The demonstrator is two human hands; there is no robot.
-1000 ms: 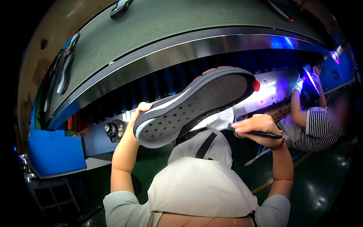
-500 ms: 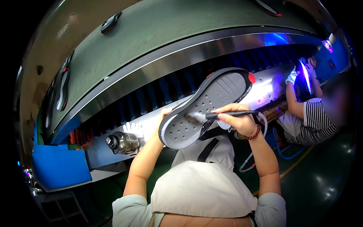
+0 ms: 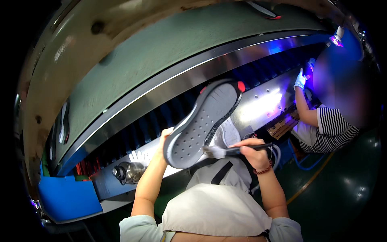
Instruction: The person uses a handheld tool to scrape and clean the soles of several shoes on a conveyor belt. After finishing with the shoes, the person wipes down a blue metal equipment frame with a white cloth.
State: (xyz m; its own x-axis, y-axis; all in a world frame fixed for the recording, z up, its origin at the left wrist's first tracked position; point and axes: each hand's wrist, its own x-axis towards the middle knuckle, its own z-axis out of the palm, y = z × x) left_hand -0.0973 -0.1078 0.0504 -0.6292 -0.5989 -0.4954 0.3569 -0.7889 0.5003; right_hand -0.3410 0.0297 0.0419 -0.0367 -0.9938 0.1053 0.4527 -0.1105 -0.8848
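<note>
Sweep black-handled flat brush (image 3: 219, 152), clamped in right hand (image 3: 254, 154), evenly along grey perforated shoe sole (image 3: 201, 126) gripped in left hand (image 3: 165, 136).

The shoe sole (image 3: 197, 123) looks matt and rubbery, the brush (image 3: 217, 151) bristly and smooth-handled; the worktop (image 3: 250, 113) is shiny metal, the belt (image 3: 161, 54) dull, the floor (image 3: 330, 187) glossy, the apron (image 3: 215, 211) matt cloth.

ngl can't see most of the left hand (image 3: 162, 139) because it's behind the shoe sole (image 3: 195, 131), bristles on the brush (image 3: 219, 152) look kinda smeary, the co-worker's head (image 3: 346, 84) is blurred, and the left sleeve (image 3: 139, 230) gets chopped by the bottom edge.
</note>
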